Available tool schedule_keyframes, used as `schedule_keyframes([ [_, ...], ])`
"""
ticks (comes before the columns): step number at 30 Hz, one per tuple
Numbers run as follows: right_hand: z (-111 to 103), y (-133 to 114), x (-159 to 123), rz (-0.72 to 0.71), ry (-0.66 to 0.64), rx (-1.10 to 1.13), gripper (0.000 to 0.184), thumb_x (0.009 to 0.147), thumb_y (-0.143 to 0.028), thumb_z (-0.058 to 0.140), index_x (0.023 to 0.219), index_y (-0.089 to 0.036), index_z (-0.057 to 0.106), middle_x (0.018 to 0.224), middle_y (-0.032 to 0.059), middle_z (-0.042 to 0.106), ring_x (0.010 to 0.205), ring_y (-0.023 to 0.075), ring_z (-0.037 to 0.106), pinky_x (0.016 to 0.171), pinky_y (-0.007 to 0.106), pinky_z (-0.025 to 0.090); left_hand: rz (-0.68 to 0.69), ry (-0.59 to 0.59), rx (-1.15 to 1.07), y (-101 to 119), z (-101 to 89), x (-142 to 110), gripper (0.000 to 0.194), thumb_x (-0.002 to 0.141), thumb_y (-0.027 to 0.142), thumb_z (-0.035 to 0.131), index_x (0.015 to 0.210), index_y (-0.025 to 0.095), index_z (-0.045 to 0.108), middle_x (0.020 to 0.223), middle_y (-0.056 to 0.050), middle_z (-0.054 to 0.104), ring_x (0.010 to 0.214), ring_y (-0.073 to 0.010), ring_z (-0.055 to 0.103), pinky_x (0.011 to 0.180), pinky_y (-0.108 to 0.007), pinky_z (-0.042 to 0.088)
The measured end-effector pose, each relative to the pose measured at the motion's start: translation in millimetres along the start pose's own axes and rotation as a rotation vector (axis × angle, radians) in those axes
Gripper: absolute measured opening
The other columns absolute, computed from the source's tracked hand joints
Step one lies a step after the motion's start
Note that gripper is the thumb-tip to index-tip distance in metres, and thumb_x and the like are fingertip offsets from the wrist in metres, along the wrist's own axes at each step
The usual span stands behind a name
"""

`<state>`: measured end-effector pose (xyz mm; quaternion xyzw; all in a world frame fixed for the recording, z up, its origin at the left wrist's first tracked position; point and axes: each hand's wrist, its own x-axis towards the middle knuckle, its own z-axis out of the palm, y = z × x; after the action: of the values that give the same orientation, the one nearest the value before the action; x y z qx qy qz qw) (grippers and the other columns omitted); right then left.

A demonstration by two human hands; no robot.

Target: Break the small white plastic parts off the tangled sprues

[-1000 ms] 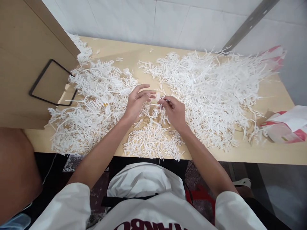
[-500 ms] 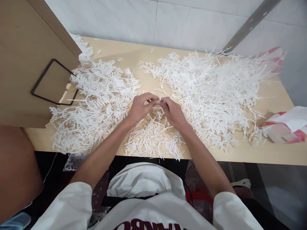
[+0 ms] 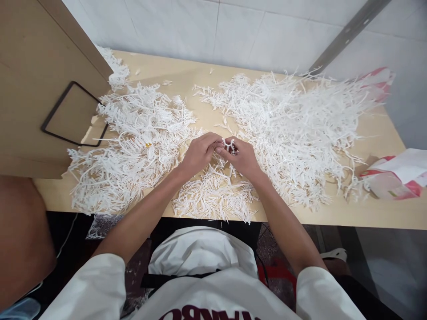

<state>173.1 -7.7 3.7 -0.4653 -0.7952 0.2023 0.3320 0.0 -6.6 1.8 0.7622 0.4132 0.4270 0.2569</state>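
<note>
1. Two hands meet on one small white plastic sprig (image 3: 228, 145), held just above the tabletop (image 3: 333, 215) a little in from the middle of its near edge. A second ago the left hand (image 3: 200, 153) was spread open beside it; now its fingers have closed in.
2. The right hand (image 3: 243, 158) pinches the sprig's other side, its grip shut; what exactly lies between the fingertips is likely one branched piece, though it is too small to be sure.
3. That closing suggests the piece is now being worked between both hands rather than only presented.
4. Heaps of white pieces crowd both sides: the left heap (image 3: 133, 146), the right heap (image 3: 300, 129), and short sticks (image 3: 213, 200) at the near edge.
5. Bare room remains along the far edge and at the right near corner, beside a red-and-white bag (image 3: 396, 180).
</note>
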Motion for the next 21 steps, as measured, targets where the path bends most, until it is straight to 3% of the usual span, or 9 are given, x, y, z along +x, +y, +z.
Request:
schedule_keyframes([
  [3, -3, 1, 1, -0.085, -0.08, 0.019, 0.038, 0.094, -0.047, 0.044, 0.072, -0.017, 0.056, 0.064, -0.0008, 0.054, 0.059, 0.0092, 0.048, 0.058, 0.024, 0.034, 0.019, 0.021, -0.081, 5, -1.1, 3, 0.011, 0.086, 0.018, 0.05, 0.081, 0.021, 0.059, 0.083, -0.001, 0.06, 0.077, -0.0112, 0.055, 0.071, -0.025, 0.041],
  [7, -5, 2, -2, -0.24, -0.089, -0.036, 0.031, 0.097, -0.037, 0.04, 0.08, -0.018, 0.059, 0.067, -0.0004, 0.052, 0.062, 0.0093, 0.046, 0.058, 0.024, 0.033, -0.082, 0.044, -0.139, 12, -1.6, 3, 0.011, 0.082, 0.018, 0.056, 0.072, 0.019, 0.058, 0.071, 0.0, 0.06, 0.067, -0.0103, 0.053, 0.066, -0.025, 0.04],
  [12, -2, -4, -8, -0.406, 0.003, -0.252, 0.025, 0.096, -0.031, 0.043, 0.081, -0.018, 0.059, 0.068, 0.0009, 0.052, 0.062, 0.0106, 0.044, 0.057, 0.025, 0.032, -0.224, 0.285, -0.138, 6, -2.4, 5, 0.012, 0.08, 0.016, 0.057, 0.07, 0.019, 0.053, 0.068, 0.001, 0.058, 0.064, -0.0102, 0.051, 0.063, -0.025, 0.04],
  [16, 3, -8, -7, -0.302, 0.161, -0.154, 0.027, 0.094, -0.039, 0.047, 0.085, -0.019, 0.062, 0.071, 0.0011, 0.058, 0.063, 0.0094, 0.05, 0.057, 0.024, 0.036, -0.251, 0.312, -0.132, -5, -7.5, 8, 0.005, 0.082, 0.022, 0.059, 0.078, 0.02, 0.056, 0.079, -0.001, 0.061, 0.073, -0.0119, 0.054, 0.07, -0.027, 0.041],
  [18, 3, -6, -5, -0.182, 0.222, -0.096, 0.036, 0.092, -0.047, 0.048, 0.074, -0.018, 0.061, 0.065, 0.0003, 0.058, 0.059, 0.009, 0.05, 0.055, 0.024, 0.036, -0.211, 0.267, -0.126, -4, -8.2, 8, 0.01, 0.083, 0.021, 0.057, 0.092, 0.022, 0.059, 0.096, -0.002, 0.063, 0.086, -0.0135, 0.057, 0.077, -0.027, 0.042],
  [21, 0, -1, -2, -0.065, 0.187, -0.097, 0.051, 0.088, -0.057, 0.046, 0.055, -0.018, 0.05, 0.054, -0.0009, 0.052, 0.051, 0.0086, 0.046, 0.053, 0.025, 0.034, -0.136, 0.16, -0.147, 5, -7.6, 7, 0.021, 0.087, 0.025, 0.05, 0.106, 0.024, 0.061, 0.113, -0.004, 0.061, 0.104, -0.0154, 0.055, 0.087, -0.028, 0.042],
])
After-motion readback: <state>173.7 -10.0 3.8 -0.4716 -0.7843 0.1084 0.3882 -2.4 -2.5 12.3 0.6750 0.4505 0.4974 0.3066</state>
